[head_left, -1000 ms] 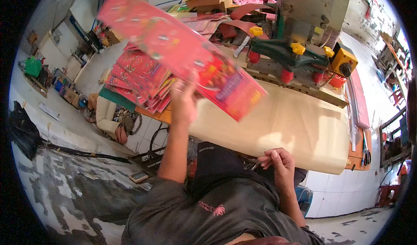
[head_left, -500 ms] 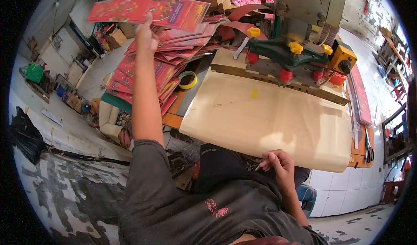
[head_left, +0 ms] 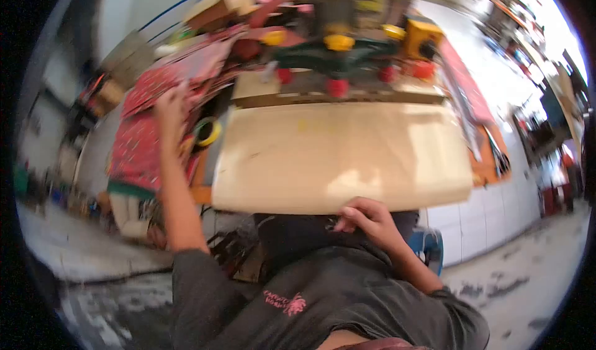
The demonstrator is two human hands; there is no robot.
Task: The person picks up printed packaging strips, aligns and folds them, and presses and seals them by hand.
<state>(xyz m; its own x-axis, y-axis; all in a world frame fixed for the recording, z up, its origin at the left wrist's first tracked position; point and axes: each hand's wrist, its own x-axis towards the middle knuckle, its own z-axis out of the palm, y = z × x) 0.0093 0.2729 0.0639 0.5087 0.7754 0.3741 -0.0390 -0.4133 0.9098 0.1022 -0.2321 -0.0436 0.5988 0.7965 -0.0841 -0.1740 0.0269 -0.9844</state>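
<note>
My left hand [head_left: 171,105] reaches over the pile of red printed packets [head_left: 138,142] at the left. Motion smears its fingers, so their grip cannot be made out. My right hand [head_left: 367,218] is closed, fingers curled, at the front edge of a cream sheet [head_left: 285,157]. Anything pinched in it is too small to name. Behind the sheet stands a press machine with a dark green frame [head_left: 310,55], a yellow knob [head_left: 339,42] and a red foot [head_left: 337,89].
A roll of yellow tape [head_left: 213,133] lies between the pile and the sheet. To the right are a yellow switch box [head_left: 423,36], scissors [head_left: 500,159] and long red sheets [head_left: 465,86] on the orange tabletop. A cardboard box [head_left: 217,12] stands behind the pile.
My left hand has come down onto the pile from above it, where it held up a red printed packet. My right hand stays curled at the sheet's front edge. The whole view has turned.
</note>
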